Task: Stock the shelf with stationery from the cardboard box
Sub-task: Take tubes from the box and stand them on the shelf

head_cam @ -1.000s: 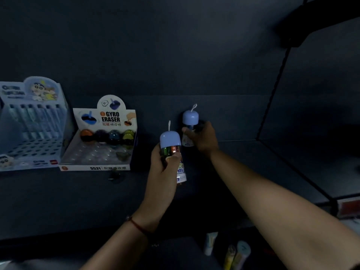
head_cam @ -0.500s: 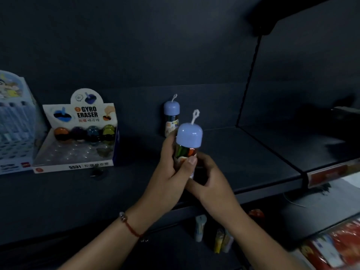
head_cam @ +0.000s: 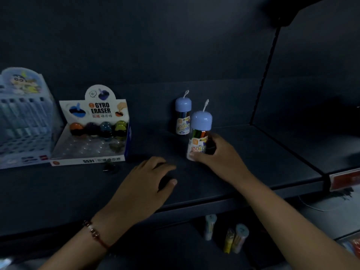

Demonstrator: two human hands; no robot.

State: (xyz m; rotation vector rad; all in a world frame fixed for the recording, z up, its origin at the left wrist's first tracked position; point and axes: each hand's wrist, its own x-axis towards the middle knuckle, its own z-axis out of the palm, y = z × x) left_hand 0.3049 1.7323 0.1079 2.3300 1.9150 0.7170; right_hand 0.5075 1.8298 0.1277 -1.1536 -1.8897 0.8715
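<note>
Two clear tubes of coloured pens with blue domed caps are on the dark shelf. One tube stands upright at the back wall. The nearer tube stands in front and to the right of it, and my right hand grips its lower half with thumb and fingers curled round the label. My left hand hovers over the shelf to the left of that tube, fingers loosely curled and holding nothing. The cardboard box is not in view.
A Gyro Eraser display box sits on the shelf at the left, with a loose dark eraser in front of it. A pen display box stands at the far left. Several pen tubes lie on the lower shelf.
The second tube passed from my left hand to my right hand and went down onto the shelf in front of the first tube. My left hand let go and drew back to the left.
</note>
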